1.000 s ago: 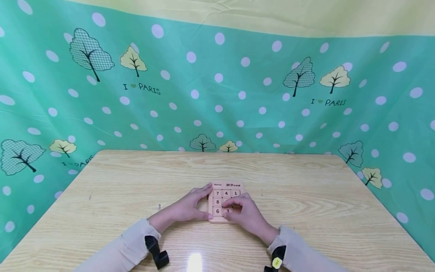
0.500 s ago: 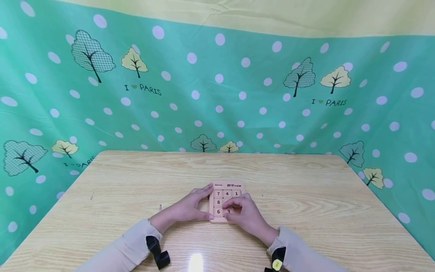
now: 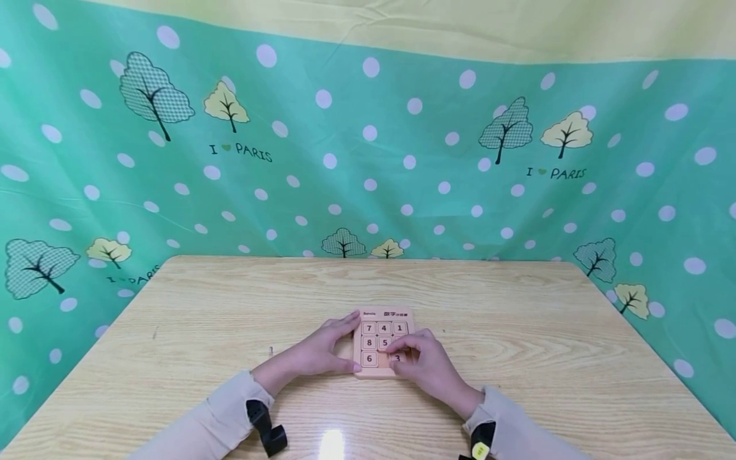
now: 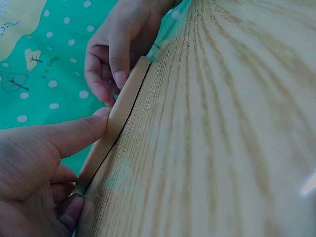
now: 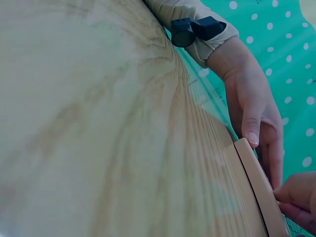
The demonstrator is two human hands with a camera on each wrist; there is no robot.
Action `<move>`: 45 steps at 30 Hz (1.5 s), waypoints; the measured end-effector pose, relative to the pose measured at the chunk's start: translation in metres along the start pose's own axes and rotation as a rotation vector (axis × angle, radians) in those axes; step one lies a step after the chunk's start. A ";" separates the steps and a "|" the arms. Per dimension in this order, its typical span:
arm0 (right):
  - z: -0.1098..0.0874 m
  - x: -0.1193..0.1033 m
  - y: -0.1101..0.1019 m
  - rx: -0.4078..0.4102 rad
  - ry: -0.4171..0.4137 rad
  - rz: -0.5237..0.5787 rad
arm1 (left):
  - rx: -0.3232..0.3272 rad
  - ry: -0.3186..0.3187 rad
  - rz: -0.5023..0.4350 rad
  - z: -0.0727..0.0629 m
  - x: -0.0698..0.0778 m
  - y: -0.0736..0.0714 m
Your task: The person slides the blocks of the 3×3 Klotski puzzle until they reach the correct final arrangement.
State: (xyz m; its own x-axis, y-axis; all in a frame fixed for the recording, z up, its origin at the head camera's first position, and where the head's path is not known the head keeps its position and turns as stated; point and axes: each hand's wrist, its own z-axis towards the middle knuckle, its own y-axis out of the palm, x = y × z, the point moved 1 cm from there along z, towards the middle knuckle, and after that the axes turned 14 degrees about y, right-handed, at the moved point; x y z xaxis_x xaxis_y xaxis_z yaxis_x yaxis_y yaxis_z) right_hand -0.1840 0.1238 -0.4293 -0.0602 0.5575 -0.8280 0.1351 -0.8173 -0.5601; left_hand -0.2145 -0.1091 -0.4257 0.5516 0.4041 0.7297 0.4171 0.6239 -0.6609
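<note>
A pale wooden sliding number puzzle (image 3: 368, 374) lies flat near the middle of the table. Its uncovered tiles read 7, 4, 1, 8, 5 and 6, and the bottom middle slot is bare. My left hand (image 3: 317, 348) holds the puzzle's left side, thumb at the near corner and fingertips by the far corner. With thumb and index finger, my right hand (image 3: 428, 367) pinches the number tile 3 (image 3: 398, 358) in the bottom right slot. That hand partly covers the tile and hides most of the slot above it. Both wrist views show the puzzle's edge (image 4: 118, 116) side-on.
Wood-grain table (image 3: 241, 294) surrounds the puzzle on all sides. A green dotted curtain (image 3: 368, 160) with printed trees hangs behind and beside it. Black wrist cameras (image 3: 266, 428) sit on both sleeves.
My right hand has moved right, and the 3 tile has slid from the bottom middle slot to the bottom right one. Tile 5 is now uncovered. My left hand has stayed put.
</note>
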 end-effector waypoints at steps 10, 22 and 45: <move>-0.003 0.006 -0.008 0.030 0.014 -0.004 | -0.001 -0.001 -0.007 0.000 0.000 0.000; 0.000 -0.001 0.000 -0.009 0.003 0.025 | 0.005 0.004 -0.006 -0.002 0.000 -0.001; 0.011 -0.028 0.032 -0.102 -0.104 -0.011 | -0.009 0.014 -0.014 -0.002 -0.001 -0.001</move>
State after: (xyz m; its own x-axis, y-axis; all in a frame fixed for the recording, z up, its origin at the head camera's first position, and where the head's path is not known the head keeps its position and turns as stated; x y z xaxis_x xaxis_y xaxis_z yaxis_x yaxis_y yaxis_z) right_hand -0.1891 0.0806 -0.4248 -0.1636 0.5438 -0.8231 0.2338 -0.7892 -0.5679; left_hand -0.2143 -0.1118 -0.4262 0.5562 0.3858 0.7361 0.4310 0.6234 -0.6524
